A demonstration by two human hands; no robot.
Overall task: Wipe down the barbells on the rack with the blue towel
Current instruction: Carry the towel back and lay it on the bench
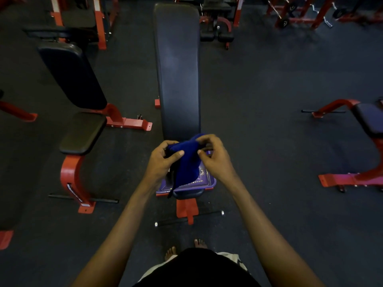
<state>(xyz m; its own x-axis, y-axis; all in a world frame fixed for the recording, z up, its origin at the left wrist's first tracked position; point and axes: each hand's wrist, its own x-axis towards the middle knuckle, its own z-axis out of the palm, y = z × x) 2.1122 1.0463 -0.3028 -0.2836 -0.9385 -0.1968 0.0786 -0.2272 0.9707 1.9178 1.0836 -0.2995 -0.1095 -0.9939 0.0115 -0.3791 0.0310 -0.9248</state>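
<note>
A blue towel [187,162] hangs bunched between both hands above the near end of a long black bench [178,69]. My left hand [163,160] grips its left side with the thumb pressed across the cloth. My right hand [213,156] pinches its upper right edge with curled fingers. A red rack holding barbells [294,13] stands far off at the top right.
A purple tray [207,181] sits on the bench seat under the towel. Red-framed benches stand at the left [78,96] and right [364,121]. Dark rubber floor lies between them. My bare feet [184,248] show at the bottom.
</note>
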